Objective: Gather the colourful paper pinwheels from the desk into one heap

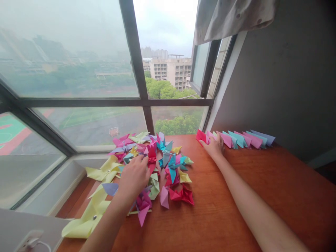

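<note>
My left hand [135, 171] reaches over a mixed pile of folded paper pieces, its fingers bent and slightly apart. Beside its fingertips is a red folded paper piece [152, 159]; part of the pile is hidden under the hand. At the left end of a row of standing folded papers [248, 139], my right hand [214, 147] has its thumb and fingers around a red folded paper [201, 135]. The row runs right in pink, blue and lilac. Blue origami pieces [172, 168] and a red folded boat-like piece [182, 195] lie at the pile's right side.
Large yellow paper pinwheels [88, 217] lie at the left edge of the brown wooden table [210, 217]. Dark-framed windows [143, 102] stand behind the table, with one pane swung out. A curtain [233, 17] hangs above. A wall socket [28, 241] is low left.
</note>
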Action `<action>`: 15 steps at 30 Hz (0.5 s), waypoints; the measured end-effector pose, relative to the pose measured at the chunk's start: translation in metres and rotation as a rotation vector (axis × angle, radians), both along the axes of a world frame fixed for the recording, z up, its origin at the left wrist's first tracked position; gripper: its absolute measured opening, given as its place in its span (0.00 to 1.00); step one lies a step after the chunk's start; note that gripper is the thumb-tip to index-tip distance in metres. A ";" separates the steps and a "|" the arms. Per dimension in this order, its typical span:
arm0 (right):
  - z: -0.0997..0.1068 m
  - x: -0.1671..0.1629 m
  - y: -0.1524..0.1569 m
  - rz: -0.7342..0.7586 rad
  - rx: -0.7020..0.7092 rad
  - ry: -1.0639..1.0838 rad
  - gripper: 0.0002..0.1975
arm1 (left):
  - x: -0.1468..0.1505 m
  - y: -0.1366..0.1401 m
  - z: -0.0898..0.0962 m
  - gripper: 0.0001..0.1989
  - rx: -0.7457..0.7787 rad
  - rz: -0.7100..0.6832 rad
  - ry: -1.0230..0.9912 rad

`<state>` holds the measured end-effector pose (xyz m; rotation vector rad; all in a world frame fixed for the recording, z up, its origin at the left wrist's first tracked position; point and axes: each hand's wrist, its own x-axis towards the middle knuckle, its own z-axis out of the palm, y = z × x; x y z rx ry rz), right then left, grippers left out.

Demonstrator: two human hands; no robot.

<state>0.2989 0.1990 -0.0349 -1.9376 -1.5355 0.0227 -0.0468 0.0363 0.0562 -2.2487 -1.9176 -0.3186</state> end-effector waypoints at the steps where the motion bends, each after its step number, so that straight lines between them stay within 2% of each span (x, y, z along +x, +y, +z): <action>1: 0.000 -0.001 -0.001 -0.008 0.001 -0.005 0.32 | -0.002 0.000 0.002 0.15 0.004 0.020 0.021; 5: -0.002 -0.007 -0.002 -0.033 0.014 -0.031 0.29 | -0.003 -0.001 0.007 0.15 0.006 0.042 0.076; 10: -0.008 -0.007 -0.002 -0.071 0.039 -0.065 0.16 | 0.003 -0.001 0.010 0.17 0.021 0.030 0.079; 15: -0.008 0.005 -0.006 -0.029 0.083 -0.070 0.15 | 0.000 -0.001 0.008 0.17 0.001 0.039 0.075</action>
